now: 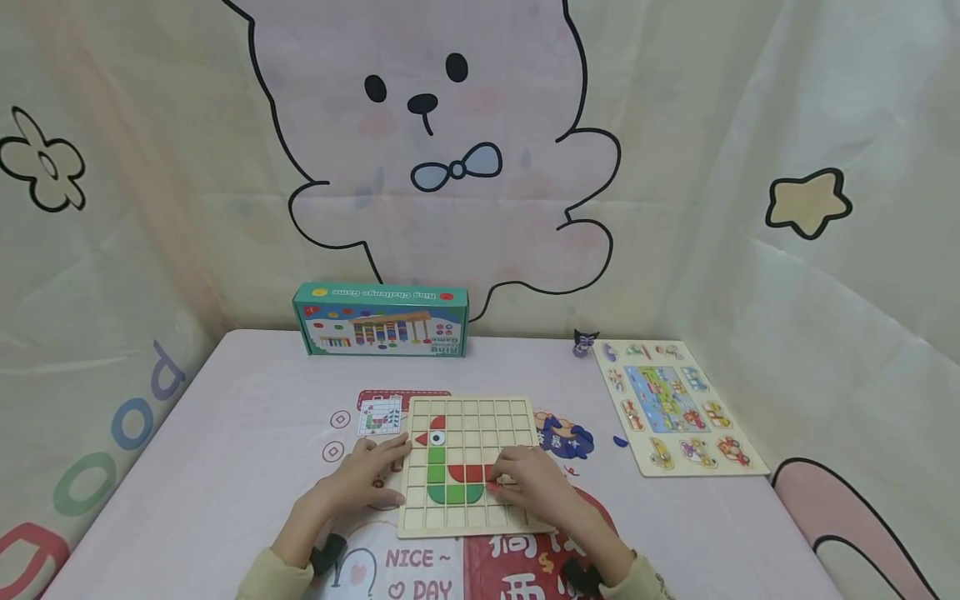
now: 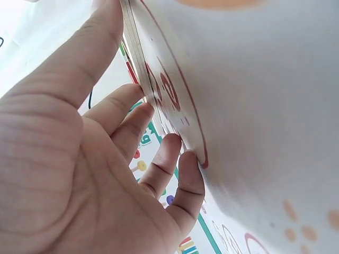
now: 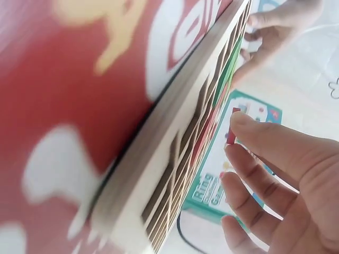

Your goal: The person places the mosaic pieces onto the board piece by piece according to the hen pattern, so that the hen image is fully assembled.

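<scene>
A square wooden grid board [image 1: 495, 422] lies on the table, with red and green tiles set in its cells as a bird-like figure. A round-eye tile [image 1: 437, 437] sits near the figure's top, and green square tiles [image 1: 436, 473] run down below it. My left hand [image 1: 356, 479] rests at the board's left edge, thumb and fingertips against it, fingers loosely bent. Over the board's right half, my right hand [image 1: 534, 482] pinches a small red tile [image 3: 232, 132] between thumb and forefinger. The tile's full shape is hidden; in the right wrist view it is seen edge-on above the grid.
Behind the board's left corner lies a pattern card [image 1: 380, 415]. A green game box [image 1: 382, 321] stands at the back, near a small dark figurine [image 1: 583, 343]. At the right are a picture puzzle board [image 1: 633, 454] and a small blue piece [image 1: 620, 442].
</scene>
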Available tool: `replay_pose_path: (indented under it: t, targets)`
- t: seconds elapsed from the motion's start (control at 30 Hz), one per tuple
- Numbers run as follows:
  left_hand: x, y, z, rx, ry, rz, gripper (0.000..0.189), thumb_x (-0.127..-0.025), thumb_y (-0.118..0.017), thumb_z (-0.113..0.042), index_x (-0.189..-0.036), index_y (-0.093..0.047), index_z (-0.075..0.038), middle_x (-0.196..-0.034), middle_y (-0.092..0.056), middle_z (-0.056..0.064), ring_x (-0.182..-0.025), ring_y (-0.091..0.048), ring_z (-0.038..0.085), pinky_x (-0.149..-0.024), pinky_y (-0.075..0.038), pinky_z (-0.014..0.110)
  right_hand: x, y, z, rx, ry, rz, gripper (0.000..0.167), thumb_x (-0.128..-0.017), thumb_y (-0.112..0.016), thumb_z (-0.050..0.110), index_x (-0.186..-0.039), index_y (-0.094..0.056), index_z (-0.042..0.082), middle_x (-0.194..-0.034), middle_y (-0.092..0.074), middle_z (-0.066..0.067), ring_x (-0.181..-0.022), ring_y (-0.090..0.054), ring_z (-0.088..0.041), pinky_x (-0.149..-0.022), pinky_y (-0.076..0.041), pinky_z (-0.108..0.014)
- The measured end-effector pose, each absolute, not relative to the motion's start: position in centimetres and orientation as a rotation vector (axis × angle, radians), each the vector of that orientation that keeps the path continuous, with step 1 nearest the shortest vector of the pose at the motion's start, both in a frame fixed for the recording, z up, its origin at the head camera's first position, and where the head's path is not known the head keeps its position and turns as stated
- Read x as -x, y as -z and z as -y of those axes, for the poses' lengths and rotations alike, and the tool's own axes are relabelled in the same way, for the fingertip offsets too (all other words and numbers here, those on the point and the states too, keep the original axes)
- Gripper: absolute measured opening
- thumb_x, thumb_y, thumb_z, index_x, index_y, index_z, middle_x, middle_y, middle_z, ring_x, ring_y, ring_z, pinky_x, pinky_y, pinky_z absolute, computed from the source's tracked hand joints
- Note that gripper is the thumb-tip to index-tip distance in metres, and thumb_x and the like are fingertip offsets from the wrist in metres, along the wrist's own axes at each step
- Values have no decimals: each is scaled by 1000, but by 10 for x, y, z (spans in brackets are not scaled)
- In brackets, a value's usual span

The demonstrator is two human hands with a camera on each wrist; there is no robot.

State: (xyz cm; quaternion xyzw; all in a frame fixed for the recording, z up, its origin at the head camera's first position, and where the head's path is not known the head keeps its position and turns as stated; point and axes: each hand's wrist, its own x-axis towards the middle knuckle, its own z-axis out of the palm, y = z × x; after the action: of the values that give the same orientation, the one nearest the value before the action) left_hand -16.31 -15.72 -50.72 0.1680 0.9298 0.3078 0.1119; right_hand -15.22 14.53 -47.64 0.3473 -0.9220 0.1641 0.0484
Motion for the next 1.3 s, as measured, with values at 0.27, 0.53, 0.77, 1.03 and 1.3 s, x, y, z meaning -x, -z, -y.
replay_pose_path:
  t: [0.27, 0.53, 0.77, 1.03, 1.3]
  targets:
    - [163, 508, 158, -509, -899, -2732, 77, -69, -77, -39, -137, -47, -22, -149, -33, -6, -97, -33, 15, -73, -35, 33, 148, 477, -126, -1131, -504, 2826, 12, -78, -73, 27, -89, -73, 24, -83, -62, 13, -79, -53, -3, -70, -36, -25]
    - [165, 508, 160, -551, -890, -2727, 77, -71, -75, -40, -138, -45, -21, -150, -32, -4, -97, -33, 16, -72, -35, 33, 144, 479, -111, -1254, -465, 2804, 10, -79, -72, 28, -88, -73, 26, -83, -61, 15, -77, -50, -1, -70, -35, -21]
    - [165, 508, 161, -557, -886, -2731, 77, -70, -75, -41, -138, -46, -21, -150, -32, -4, -97, -33, 16, -73, -35, 34, 144, 484, -106, -1405, -437, 2762, 11, -79, -70, 25, -90, -71, 28, -88, -61, 17, -85, -52, -1, -76, -39, -24]
    - [164, 507, 162, -573, -893, -2730, 76, -71, -76, -40, -138, -46, -20, -150, -32, -3, -96, -33, 16, -72, -35, 33, 144, 487, -104, -1509, -369, 2748, 13, -79, -71, 27, -92, -70, 29, -90, -61, 18, -88, -52, -1, -73, -35, -21]
    - [163, 507, 159, -524, -900, -2720, 77, -70, -76, -40, -138, -45, -21, -150, -32, -6, -97, -32, 14, -73, -35, 32, 140, 483, -103, -1528, -308, 2766, 17, -80, -71, 29, -97, -70, 30, -97, -62, 17, -93, -53, -2, -77, -36, -24]
